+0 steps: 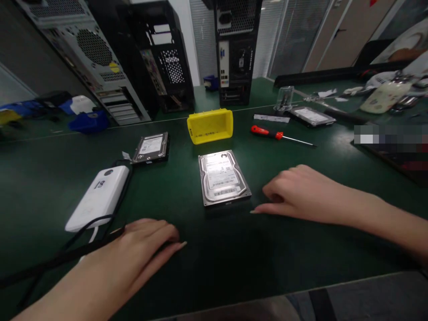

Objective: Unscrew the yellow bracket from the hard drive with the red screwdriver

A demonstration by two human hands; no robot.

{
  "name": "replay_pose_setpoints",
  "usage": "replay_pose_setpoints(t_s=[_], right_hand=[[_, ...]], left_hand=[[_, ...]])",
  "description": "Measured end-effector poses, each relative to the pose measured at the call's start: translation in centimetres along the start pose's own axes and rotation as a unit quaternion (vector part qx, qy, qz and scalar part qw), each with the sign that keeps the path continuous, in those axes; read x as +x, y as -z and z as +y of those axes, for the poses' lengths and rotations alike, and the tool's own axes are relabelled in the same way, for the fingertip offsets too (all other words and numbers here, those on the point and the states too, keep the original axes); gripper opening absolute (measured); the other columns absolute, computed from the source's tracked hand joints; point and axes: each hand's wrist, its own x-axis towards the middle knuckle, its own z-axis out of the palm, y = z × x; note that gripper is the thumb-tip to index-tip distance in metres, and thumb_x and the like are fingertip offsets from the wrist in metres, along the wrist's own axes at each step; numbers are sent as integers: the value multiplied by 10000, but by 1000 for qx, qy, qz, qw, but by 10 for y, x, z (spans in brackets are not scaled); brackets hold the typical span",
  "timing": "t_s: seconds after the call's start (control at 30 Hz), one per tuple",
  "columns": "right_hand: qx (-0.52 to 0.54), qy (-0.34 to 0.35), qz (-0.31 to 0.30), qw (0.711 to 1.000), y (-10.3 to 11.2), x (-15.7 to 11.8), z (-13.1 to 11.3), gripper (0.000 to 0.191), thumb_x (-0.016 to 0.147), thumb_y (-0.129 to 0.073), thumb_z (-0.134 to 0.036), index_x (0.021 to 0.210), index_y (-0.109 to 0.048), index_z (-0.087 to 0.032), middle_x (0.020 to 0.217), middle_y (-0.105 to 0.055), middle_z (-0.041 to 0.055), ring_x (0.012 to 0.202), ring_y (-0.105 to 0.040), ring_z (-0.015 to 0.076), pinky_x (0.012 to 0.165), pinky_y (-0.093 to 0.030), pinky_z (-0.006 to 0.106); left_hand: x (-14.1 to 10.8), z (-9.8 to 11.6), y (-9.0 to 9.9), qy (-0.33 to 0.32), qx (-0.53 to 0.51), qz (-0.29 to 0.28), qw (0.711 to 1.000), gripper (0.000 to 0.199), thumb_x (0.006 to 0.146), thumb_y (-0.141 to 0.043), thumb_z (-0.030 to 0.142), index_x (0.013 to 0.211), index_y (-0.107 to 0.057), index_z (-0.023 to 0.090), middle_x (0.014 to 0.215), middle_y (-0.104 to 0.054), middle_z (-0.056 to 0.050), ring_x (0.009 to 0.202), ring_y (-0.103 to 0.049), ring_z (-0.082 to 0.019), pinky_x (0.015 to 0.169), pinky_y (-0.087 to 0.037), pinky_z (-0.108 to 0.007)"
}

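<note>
A silver hard drive lies label up on the green table, between my hands. My right hand rests just right of it, fingers curled and thumb stretched toward the drive, with a gap between them. My left hand rests at the lower left, fingers curled in and thumb pointing right, beside a black cable. Neither hand visibly holds anything. Behind the drive stands a yellow bin. A red and black screwdriver lies to the right of the bin.
At left are a white power bank with cables and a second hard drive. A third drive and a clear cup are back right. Computer cases stand behind. Another person's arm shows at far right.
</note>
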Motion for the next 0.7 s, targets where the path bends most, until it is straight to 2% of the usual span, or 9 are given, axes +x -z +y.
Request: replay_pose_setpoints(t_s=[0.03,0.1,0.2,0.3,0.4,0.5,0.7], right_hand=[[-11,-5,-19,1000,4,12,0,593,809,-388,-693,595,-625,-194,579,-629,55,497,-574,187,475,-287,283],[-24,-26,-60,998,2,27,-3,719,749,-307,-793,594,-637,-174,612,-653,97,536,-612,232,477,-318,301],[-21,-71,-77,994,-11,32,-8,787,722,-259,-829,666,-656,-151,684,-682,131,609,-648,280,509,-386,337],[-4,-94,-27,995,-22,31,-10,762,745,-282,-802,818,-660,-144,751,-694,128,647,-652,290,533,-427,364],[22,-68,13,997,-28,34,-9,706,768,-326,-764,926,-648,-155,804,-701,116,676,-655,279,555,-450,369],[54,-37,14,998,-30,40,-6,689,763,-343,-765,932,-645,-170,812,-705,100,681,-657,262,575,-459,360],[84,-24,22,996,-33,39,-2,678,750,-367,-772,908,-628,-166,779,-694,78,648,-641,235,562,-443,333]], left_hand=[[23,14,11,-10,22,-36,999,190,872,-530,421,959,-620,279,960,-635,5,879,-609,-205,743,-477,-310],[60,35,22,-33,46,-36,998,239,863,-522,451,862,-586,221,845,-611,-6,749,-589,-188,640,-449,-294],[88,45,16,-55,74,-22,995,366,801,-561,553,766,-529,190,799,-582,-15,726,-552,-188,604,-407,-283],[95,36,1,-50,87,-31,994,446,825,-493,597,662,-486,182,714,-553,-15,679,-524,-178,572,-363,-272],[96,29,-7,-59,105,-12,993,441,883,-435,543,638,-480,179,671,-539,-11,655,-508,-169,565,-329,-265],[99,27,-11,-71,118,7,990,432,896,-434,517,634,-483,177,658,-534,-10,644,-498,-164,560,-309,-262],[100,24,-15,-77,114,20,990,451,894,-424,531,619,-477,178,639,-521,-6,635,-488,-162,555,-293,-258]])
